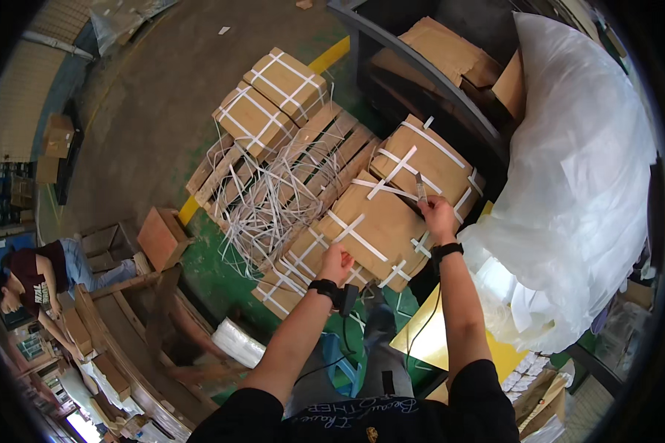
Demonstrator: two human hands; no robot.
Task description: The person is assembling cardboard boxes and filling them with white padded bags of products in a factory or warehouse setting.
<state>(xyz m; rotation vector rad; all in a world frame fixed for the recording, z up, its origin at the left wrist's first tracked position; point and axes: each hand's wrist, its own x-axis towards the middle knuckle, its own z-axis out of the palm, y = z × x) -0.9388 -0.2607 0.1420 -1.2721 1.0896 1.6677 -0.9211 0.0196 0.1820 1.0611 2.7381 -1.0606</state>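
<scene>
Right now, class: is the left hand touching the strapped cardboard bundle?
Touching. The head view shows the left hand pressed on the near cardboard bundle, no gap visible.

Blade tip of the cutter (420, 186) in right hand (439, 218) too small to tell vs strap, left hand (336, 263) fingers hidden behind parcel (369, 225) edge, pallet (325, 140) mostly buried under cut straps (266, 207), co-worker (33, 277) cut off at left edge.
</scene>
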